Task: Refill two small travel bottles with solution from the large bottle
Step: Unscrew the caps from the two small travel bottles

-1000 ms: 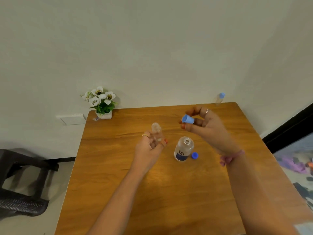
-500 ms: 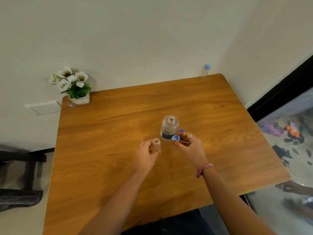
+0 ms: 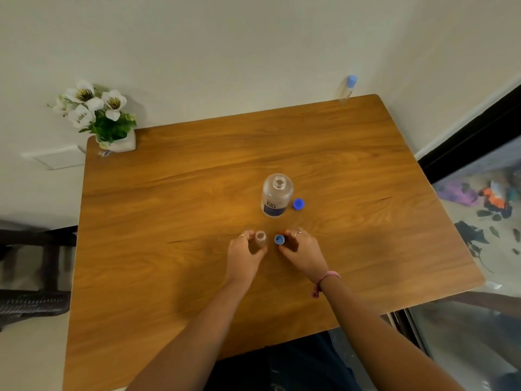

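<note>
At centre front of the desk (image 3: pixel 169 249), left hand (image 3: pixel 244 256) gripping the open small travel bottle (image 3: pixel 260 239), likely light and slick; best held round the body. Right hand (image 3: pixel 300 251) pinching its blue cap (image 3: pixel 279 239). Beyond, uncapped large bottle (image 3: pixel 276 196) standing upright.

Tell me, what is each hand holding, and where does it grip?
The left hand grips the small open bottle round its clear body. The right hand pinches the small blue cap by its sides.
</note>
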Demonstrator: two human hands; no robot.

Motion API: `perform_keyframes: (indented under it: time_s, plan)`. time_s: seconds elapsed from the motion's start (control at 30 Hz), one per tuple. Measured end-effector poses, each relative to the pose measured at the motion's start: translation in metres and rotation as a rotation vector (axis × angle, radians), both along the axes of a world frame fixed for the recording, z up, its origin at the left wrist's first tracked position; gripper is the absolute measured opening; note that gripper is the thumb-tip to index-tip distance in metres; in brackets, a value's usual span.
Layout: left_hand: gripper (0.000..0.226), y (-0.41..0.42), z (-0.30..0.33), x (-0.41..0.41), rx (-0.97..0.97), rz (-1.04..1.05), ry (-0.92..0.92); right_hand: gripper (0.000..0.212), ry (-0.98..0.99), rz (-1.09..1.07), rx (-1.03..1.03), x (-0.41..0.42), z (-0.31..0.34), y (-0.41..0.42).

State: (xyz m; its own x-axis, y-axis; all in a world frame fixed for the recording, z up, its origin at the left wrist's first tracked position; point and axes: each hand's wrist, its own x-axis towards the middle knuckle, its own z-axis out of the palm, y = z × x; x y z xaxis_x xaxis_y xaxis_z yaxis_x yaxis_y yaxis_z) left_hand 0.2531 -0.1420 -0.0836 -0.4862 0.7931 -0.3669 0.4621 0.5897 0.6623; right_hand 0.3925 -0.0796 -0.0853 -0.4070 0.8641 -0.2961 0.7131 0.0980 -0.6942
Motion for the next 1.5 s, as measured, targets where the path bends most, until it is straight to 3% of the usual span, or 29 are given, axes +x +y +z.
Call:
perform_keyframes:
  time_s: [0.27, 0.4, 0.5, 0.63, 0.8, 1.03, 1.3, 1.5]
  plan:
    - [0.06, 0.005, 0.001, -0.002, -0.048, -0.047, 0.009, 0.045, 0.017, 0.024, -0.036, 0.004, -0.003, 0.009]
    - [0.068, 0.001, 0.002, -0.017, -0.022, -0.112, -0.14, 0.048, 0.059, 0.068, -0.093, 0.015, 0.0, 0.019]
    - [0.058, 0.002, 0.012, -0.036, 0.003, -0.081, -0.269, 0.042, 0.104, 0.03, -0.08, 0.028, 0.003, 0.033]
    - [0.036, 0.029, 0.038, -0.057, 0.131, 0.081, -0.244, 0.031, 0.168, -0.069, -0.016, 0.044, 0.012, 0.063]
    - [0.025, 0.102, 0.063, -0.068, 0.317, 0.218, -0.217, 0.025, 0.208, -0.13, 0.086, 0.053, 0.033, 0.124]
    - [0.023, 0.21, 0.104, -0.042, 0.444, 0.193, -0.298, 0.018, 0.2, -0.216, 0.236, 0.059, 0.07, 0.24]
    - [0.023, 0.288, 0.119, 0.003, 0.44, 0.137, -0.332, 0.035, 0.127, -0.346, 0.285, 0.056, 0.081, 0.379]
    - [0.023, 0.311, 0.118, 0.017, 0.395, 0.124, -0.297, 0.042, 0.074, -0.332, 0.259, 0.044, 0.07, 0.426]
